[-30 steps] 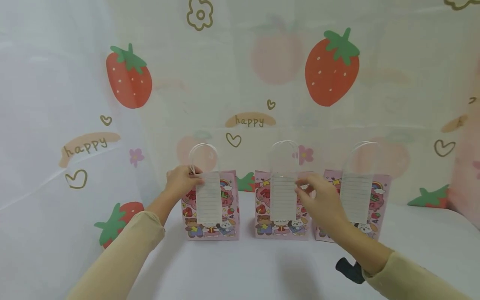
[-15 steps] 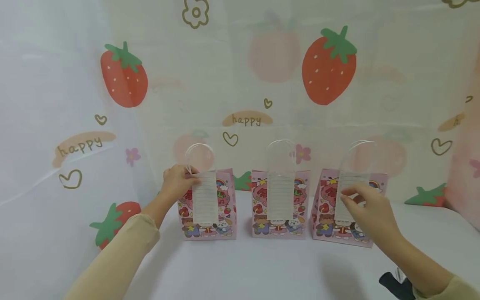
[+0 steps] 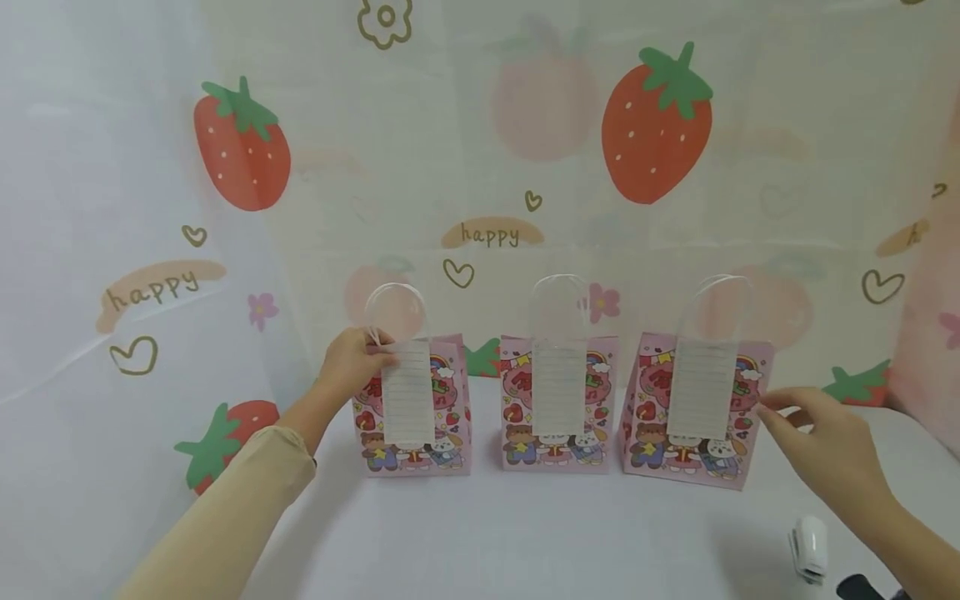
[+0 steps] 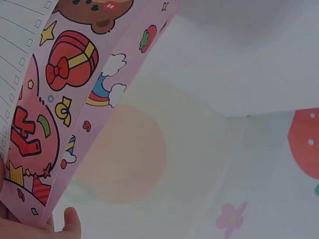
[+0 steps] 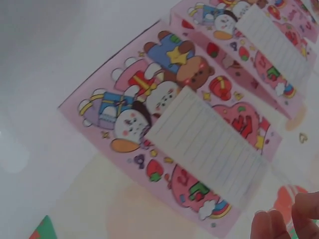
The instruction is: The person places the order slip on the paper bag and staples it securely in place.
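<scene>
Three pink cartoon-printed paper gift bags stand upright in a row in the head view, each with clear loop handles and a lined white paper slip on its front. My left hand (image 3: 354, 365) pinches the left bag (image 3: 450, 417) at its top left, thumb over the edge of its slip (image 3: 408, 396). In the left wrist view, fingertips (image 4: 71, 221) show past that bag's top edge. Beside the right edge of the right bag (image 3: 648, 454) is my right hand (image 3: 828, 437), fingers loosely bent and holding nothing. Between them stands the middle bag (image 3: 517, 417) with its slip (image 3: 558, 392).
A small white stapler-like object (image 3: 811, 548) lies on the white tabletop (image 3: 525, 537) below my right hand. Behind the bags hangs a pale cloth backdrop (image 3: 465, 108) printed with strawberries, hearts and "happy".
My right hand has moved rightward, from the middle bag across the right bag to beyond its right edge, uncovering the right slip and the white object. The left hand keeps its pinch.
</scene>
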The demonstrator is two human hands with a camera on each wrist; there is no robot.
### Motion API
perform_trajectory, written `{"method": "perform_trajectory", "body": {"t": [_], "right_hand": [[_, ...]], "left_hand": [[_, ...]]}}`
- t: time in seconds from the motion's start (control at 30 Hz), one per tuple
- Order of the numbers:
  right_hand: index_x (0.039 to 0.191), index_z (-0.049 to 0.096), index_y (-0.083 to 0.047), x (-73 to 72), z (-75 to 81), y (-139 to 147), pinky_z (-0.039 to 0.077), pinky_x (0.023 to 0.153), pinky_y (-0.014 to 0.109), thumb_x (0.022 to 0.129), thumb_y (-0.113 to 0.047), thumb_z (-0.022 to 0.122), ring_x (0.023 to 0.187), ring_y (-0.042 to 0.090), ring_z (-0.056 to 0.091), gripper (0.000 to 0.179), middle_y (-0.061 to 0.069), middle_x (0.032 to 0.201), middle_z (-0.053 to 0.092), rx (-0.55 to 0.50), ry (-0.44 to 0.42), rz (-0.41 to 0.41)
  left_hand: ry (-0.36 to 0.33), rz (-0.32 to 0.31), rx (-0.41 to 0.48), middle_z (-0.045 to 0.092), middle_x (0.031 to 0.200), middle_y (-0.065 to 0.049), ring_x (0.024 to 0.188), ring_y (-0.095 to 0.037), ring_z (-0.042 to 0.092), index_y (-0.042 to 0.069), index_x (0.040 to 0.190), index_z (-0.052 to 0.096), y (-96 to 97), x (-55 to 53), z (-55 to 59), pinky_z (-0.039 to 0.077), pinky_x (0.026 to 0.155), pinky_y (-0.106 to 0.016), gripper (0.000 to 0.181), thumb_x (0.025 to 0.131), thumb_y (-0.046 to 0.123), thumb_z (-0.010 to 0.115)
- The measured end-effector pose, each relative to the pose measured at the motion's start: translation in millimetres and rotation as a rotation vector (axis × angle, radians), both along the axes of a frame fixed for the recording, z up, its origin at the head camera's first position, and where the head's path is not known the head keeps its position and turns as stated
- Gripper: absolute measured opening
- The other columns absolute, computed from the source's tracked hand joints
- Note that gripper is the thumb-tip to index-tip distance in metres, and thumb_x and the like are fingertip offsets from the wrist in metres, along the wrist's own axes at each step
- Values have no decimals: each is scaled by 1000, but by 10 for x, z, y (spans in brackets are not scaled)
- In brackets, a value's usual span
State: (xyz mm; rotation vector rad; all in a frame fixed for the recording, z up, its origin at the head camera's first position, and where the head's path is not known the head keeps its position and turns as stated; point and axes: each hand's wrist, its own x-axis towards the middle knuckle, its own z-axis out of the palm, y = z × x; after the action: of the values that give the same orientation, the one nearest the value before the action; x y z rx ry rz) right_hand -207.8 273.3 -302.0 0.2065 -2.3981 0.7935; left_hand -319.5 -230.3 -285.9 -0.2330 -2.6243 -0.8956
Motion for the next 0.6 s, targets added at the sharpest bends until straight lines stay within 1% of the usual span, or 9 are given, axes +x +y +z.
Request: {"method": "perform_trajectory", "body": {"t": [0.07,0.13,0.27,0.33,0.4,0.47,0.5,0.57,0.6], "right_hand": [[100,67,4,9,-12,61,41,49,24,90,-7,65,69,-14,43,15,23,96,66,2,-25,-21],[102,66,5,19,-31,121,41,49,24,91,-9,64,70,-11,45,18,24,96,66,15,-53,-41],[107,63,9,26,-94,258,42,48,23,92,-11,63,70,-7,48,24,26,98,66,43,-104,-58],[108,61,11,33,-133,335,41,48,22,92,-11,63,68,-10,47,27,27,98,66,53,-113,-69],[108,58,13,42,-172,398,41,49,20,92,-10,63,67,2,57,28,30,98,65,58,-115,-82],[110,56,14,48,-209,445,41,49,22,93,-12,63,70,17,64,31,31,97,64,53,-134,-100],[111,55,15,51,-231,463,41,50,23,93,-13,62,73,26,66,33,32,96,64,50,-146,-112],[112,52,17,53,-275,498,42,50,26,94,-14,62,79,45,62,38,33,96,63,45,-183,-124],[113,51,18,52,-300,518,44,51,28,95,-17,61,81,47,61,41,34,96,62,41,-212,-134]], "left_hand": [[-4,-3,7,69,105,-21,103,-37,61,-3,97,70,-6,-1,7,45,91,-50,17,85,9,72],[-7,-1,8,69,104,-21,100,-35,61,-3,97,70,-10,-3,14,46,90,-49,17,85,8,72],[-11,12,18,68,104,-21,98,-34,60,-3,97,70,-4,6,21,45,90,-49,16,85,7,71],[-11,13,23,68,106,-22,99,-34,60,-4,97,69,1,9,15,45,90,-49,16,85,7,71],[-10,10,25,67,107,-22,101,-35,60,-4,97,69,5,9,4,45,92,-50,16,85,7,71],[-10,7,28,67,107,-23,103,-36,60,-4,97,69,2,8,-9,44,93,-50,17,86,8,71],[-11,7,32,67,107,-23,103,-36,59,-4,98,69,1,8,-16,44,93,-50,17,86,8,71],[-12,8,32,67,107,-22,104,-37,59,-3,97,69,-9,7,-25,44,93,-50,17,86,8,71],[-10,7,31,67,107,-22,105,-37,60,-3,97,69,-13,6,-26,44,93,-50,17,86,8,71]]}}
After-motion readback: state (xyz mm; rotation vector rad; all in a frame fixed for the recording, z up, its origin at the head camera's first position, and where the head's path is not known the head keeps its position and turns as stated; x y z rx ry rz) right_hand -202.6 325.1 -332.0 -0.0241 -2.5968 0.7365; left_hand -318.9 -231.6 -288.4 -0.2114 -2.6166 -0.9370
